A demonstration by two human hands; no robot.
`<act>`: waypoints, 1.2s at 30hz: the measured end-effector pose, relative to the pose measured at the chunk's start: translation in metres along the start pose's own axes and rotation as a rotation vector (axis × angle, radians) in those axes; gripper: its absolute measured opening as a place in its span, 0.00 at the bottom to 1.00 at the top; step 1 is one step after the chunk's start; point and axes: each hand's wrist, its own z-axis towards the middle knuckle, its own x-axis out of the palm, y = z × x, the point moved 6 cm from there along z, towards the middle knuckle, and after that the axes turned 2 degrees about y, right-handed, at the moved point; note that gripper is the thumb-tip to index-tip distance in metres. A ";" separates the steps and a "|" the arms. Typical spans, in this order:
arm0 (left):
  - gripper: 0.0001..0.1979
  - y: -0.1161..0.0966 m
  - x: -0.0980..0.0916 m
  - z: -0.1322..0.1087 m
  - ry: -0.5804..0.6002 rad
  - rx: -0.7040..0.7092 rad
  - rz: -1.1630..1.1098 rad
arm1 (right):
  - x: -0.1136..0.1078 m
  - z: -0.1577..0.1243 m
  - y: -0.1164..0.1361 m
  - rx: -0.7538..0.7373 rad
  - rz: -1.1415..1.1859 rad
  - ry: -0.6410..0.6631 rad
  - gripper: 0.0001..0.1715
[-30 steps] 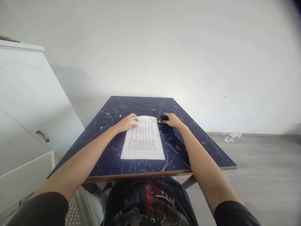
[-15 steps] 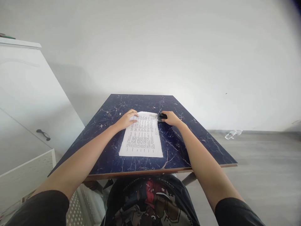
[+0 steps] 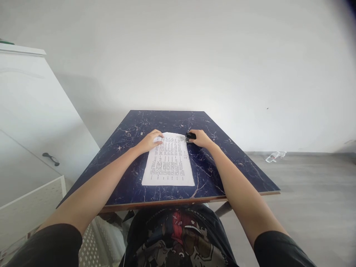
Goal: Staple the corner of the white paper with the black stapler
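Blue marbled table (image 3: 167, 120) with printed paper (image 3: 171, 163) and black stapler (image 3: 190, 136), head view

Through the head camera I see a pale wall (image 3: 178, 55) filling the upper half of the frame. Below it the table spreads across the centre, its brown front edge running through the lower middle. Grey floor (image 3: 306, 185) occupies the lower right; a white cabinet (image 3: 27, 96) stands at the left. At bottom centre I note a dark printed shirt (image 3: 178, 241).

The printed paper lies on the table at the centre of the frame. The left hand (image 3: 152, 141) rests on its upper left margin, thumb and fingers spread apart. The right hand (image 3: 202, 138), just right of centre, is closed around the stapler. A clear plastic item (image 3: 275, 156) lies on the floor at the right; the cabinet carries a dark handle (image 3: 50, 159). I find the stapler's front end at the paper's upper right corner; whether that corner sits between its jaws I cannot tell. Smallest, a pale chip (image 3: 141, 133) lies on the table, beyond the left hand.
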 end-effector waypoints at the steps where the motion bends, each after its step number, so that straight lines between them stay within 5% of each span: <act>1: 0.11 0.001 0.002 0.000 0.012 -0.010 0.000 | 0.001 0.000 0.001 -0.014 0.012 -0.011 0.20; 36: 0.12 0.008 0.010 0.000 0.055 -0.046 0.005 | 0.010 0.003 0.025 -0.047 0.068 -0.040 0.23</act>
